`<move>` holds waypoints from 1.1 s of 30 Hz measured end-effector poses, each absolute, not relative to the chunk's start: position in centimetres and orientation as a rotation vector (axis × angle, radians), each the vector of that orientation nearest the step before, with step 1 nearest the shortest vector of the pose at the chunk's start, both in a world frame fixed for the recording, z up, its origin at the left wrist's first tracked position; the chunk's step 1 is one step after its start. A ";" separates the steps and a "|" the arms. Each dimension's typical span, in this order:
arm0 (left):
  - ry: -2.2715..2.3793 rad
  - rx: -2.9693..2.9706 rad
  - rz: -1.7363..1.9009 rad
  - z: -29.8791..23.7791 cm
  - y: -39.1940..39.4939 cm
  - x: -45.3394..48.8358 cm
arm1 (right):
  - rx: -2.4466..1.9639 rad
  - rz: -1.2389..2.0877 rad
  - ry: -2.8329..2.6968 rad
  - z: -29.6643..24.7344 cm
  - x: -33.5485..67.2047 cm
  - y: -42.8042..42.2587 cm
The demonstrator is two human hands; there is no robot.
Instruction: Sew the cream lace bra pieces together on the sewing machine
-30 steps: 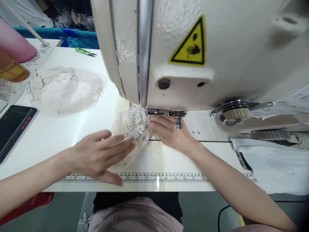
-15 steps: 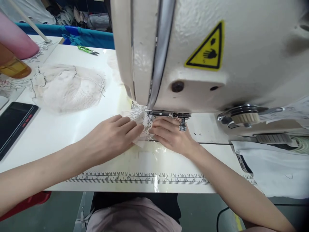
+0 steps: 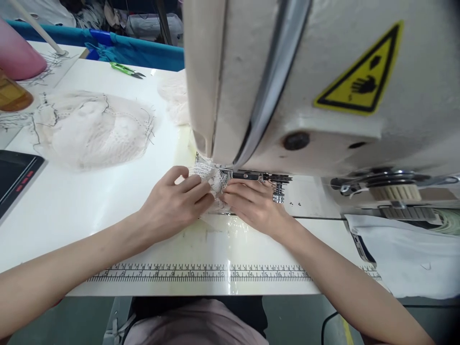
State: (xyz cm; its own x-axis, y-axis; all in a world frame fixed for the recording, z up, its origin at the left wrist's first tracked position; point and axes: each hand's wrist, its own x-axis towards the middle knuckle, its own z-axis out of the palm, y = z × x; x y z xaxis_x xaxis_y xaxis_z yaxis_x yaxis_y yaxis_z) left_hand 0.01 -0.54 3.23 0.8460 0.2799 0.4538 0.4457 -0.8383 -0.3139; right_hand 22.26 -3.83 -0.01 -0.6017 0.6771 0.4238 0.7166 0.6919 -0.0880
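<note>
White lace fabric (image 3: 216, 183) lies under the needle area of a sewing machine (image 3: 247, 86). On its left side, my left hand (image 3: 179, 199) pinches the lace, thumb and fingers bent together. My right hand (image 3: 251, 201) grips the lace's right edge, its fingers partly tucked beneath the dark metal guide (image 3: 246, 176) beside the presser foot. The presser foot and needle are mostly hidden behind the machine head and my fingers. A thin sheer edge of the fabric shows below my fingertips.
Cream lace pieces with loose dark threads (image 3: 93, 129) lie at left. Green thread snips (image 3: 126, 70), a black phone (image 3: 17, 175) and a pink thread cone (image 3: 21, 52) sit beyond. A ruler strip (image 3: 201, 273) runs along the front edge; white cloth (image 3: 413, 258) lies at right.
My left index finger has lifted and curled, while both hands stay at the lace. The camera view has shifted, so the machine head appears larger and farther right.
</note>
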 end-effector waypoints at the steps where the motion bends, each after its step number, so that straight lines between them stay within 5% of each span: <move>1: -0.548 -2.624 -0.588 3.0 -0.5 0.0 | -1.061 -0.155 -2.472 0.0 22.3 -3.8; 33: -0.714 -2.854 -0.413 1.0 -0.1 0.1 | -1.045 -0.026 -2.479 0.3 23.1 -3.2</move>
State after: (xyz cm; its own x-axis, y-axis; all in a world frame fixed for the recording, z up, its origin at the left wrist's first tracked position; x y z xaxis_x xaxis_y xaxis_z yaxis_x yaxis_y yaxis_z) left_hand 0.07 -0.10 1.04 0.8471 0.4345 0.3061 0.4817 -0.8710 -0.0968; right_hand 23.05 -3.25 0.27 -0.6134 0.6759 0.4085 0.6844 0.7131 -0.1522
